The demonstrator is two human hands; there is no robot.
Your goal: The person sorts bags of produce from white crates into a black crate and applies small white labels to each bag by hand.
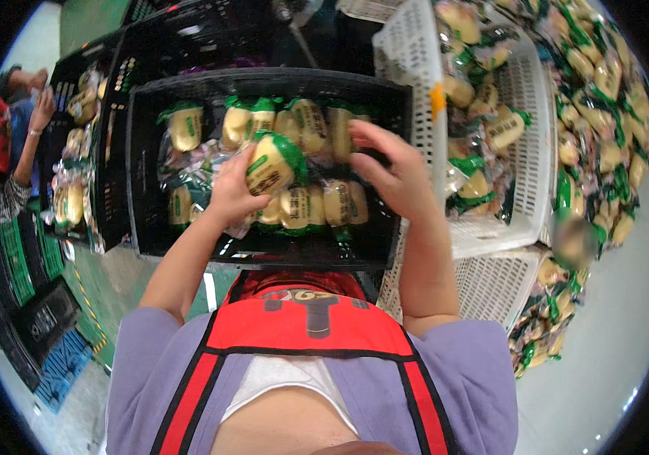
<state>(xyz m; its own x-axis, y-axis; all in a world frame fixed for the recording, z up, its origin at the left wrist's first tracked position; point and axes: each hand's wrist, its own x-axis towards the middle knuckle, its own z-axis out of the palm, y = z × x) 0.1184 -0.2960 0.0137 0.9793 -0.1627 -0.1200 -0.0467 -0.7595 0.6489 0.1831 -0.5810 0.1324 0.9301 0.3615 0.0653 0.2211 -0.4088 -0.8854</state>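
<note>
My left hand (pixel 239 187) grips a wrapped yellowish food pack (pixel 270 165) in clear and green film, holding it over the middle of a black plastic crate (pixel 256 259). Similar packs lie in the crate in two rough rows, among them one at the back left (pixel 185 128) and one in the front row (pixel 302 207). My right hand (pixel 384 162) is over the crate's right side, thumb and fingers apart, beside an upright pack (pixel 340 133) in the back row. Its fingertips are close to that pack; whether they touch it I cannot tell.
To the right stands a white perforated basket (pixel 535 142) of similar packs, with a large pile of packs (pixel 603 114) beyond. Another white basket (pixel 489 284) is below it. At the left are a black crate of packs (pixel 105 199) and another person's arm (pixel 29 148).
</note>
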